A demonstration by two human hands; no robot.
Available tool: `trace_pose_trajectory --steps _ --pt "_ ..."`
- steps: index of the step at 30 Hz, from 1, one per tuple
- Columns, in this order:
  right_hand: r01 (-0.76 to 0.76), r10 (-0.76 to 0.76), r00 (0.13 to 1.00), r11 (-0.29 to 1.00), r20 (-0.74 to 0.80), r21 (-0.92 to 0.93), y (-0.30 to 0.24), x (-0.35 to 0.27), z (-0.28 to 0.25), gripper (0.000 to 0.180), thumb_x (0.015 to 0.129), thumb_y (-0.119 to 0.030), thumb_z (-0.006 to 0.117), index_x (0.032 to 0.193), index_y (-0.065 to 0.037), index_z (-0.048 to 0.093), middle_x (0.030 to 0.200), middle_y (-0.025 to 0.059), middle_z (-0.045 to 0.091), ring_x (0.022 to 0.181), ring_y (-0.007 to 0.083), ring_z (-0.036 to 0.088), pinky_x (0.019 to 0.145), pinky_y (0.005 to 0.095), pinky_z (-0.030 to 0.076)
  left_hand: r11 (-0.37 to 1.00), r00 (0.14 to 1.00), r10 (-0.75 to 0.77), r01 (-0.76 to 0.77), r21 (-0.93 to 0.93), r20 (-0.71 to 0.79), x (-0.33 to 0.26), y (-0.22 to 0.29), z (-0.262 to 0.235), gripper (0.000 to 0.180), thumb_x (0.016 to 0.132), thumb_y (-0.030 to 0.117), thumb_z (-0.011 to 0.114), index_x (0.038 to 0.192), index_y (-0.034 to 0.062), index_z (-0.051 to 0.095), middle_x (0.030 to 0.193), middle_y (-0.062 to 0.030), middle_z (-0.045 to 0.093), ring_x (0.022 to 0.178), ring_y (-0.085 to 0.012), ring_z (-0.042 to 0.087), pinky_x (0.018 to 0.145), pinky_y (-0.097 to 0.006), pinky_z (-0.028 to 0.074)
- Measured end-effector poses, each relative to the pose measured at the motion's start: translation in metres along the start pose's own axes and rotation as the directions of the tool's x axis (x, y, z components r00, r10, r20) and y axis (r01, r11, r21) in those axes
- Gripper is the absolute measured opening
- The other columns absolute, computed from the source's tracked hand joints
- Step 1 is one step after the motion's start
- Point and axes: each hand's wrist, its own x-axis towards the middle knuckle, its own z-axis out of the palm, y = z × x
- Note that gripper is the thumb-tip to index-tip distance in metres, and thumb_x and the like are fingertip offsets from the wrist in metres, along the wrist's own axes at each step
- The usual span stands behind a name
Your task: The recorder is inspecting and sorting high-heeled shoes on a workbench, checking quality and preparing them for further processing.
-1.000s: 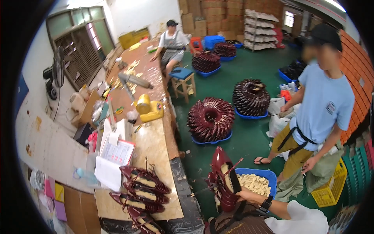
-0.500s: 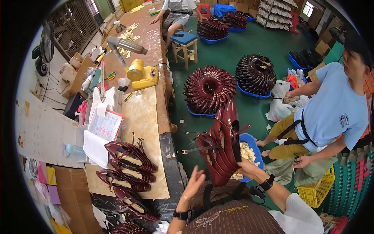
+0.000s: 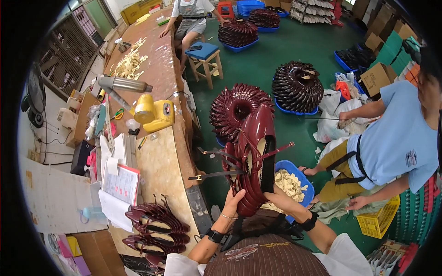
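A nested stack of glossy burgundy strappy shoes is held up in front of me, pointed toes upward and away. Thin ankle straps with small buckles hang out to both sides. My left hand grips the stack's lower left side, fingers closed against it. On the lower right side my right hand holds it too, its fingers partly hidden behind the shoes. To my left, a row of similar burgundy shoes lies on the workbench.
A yellow lamp-like tool, papers and scissors sit on the bench. Blue tubs hold rings of shoes; another blue tub holds pale pieces. One person stands at right; another sits far off.
My left hand, open and apart from the stack before, has closed on its lower left side. The view has shifted, and the person at right now holds a thin rod farther out.
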Motion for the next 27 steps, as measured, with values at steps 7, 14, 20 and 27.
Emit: trace_pose_trajectory --steps 7,14,20,27 --pt "-0.001 0.024 0.996 0.970 -0.091 0.245 -0.039 0.058 0.011 0.043 0.086 -0.005 0.053 0.128 -0.002 0.044 0.114 0.0044 0.056 0.099 0.0128 0.055 0.080 0.0264 0.047 0.972 0.997 0.064 -0.050 0.231 -0.053 0.061 0.056 -0.024 0.050 0.078 0.017 0.073 0.118 0.0028 0.046 0.103 -0.0047 0.058 0.084 -0.0112 0.058 0.071 -0.025 0.050" --pt "-0.045 0.039 0.999 0.960 0.028 0.275 -0.048 0.090 0.024 0.075 0.078 0.005 0.048 0.146 -0.008 0.021 0.131 0.0093 0.048 0.118 0.0166 0.044 0.097 0.0280 0.036 0.849 0.995 0.083 -0.045 0.526 -0.049 0.065 0.091 -0.064 0.071 0.079 0.030 0.073 0.132 -0.0009 0.037 0.119 -0.0081 0.051 0.104 -0.0170 0.051 0.089 -0.030 0.044" --pt "-0.063 0.048 0.997 0.949 0.057 0.308 -0.048 0.090 0.025 0.076 0.076 0.006 0.048 0.146 -0.008 0.022 0.123 0.0058 0.052 0.106 0.0134 0.047 0.088 0.0251 0.038 0.818 0.999 -0.002 0.031 0.575 -0.051 0.047 0.097 -0.077 0.066 0.091 0.033 0.056 0.139 -0.0005 0.026 0.134 -0.0107 0.042 0.121 -0.0221 0.043 0.103 -0.037 0.034" --pt "-0.002 -0.011 0.999 0.959 0.045 0.282 -0.021 0.084 0.034 0.062 0.077 0.006 0.049 0.137 -0.003 0.036 0.112 0.0022 0.055 0.098 0.0102 0.048 0.081 0.0238 0.040 0.697 0.995 -0.066 0.097 0.711 -0.071 0.023 0.106 -0.077 0.071 0.086 0.027 0.064 0.137 -0.0069 0.028 0.136 -0.0140 0.039 0.122 -0.0225 0.037 0.105 -0.034 0.027"
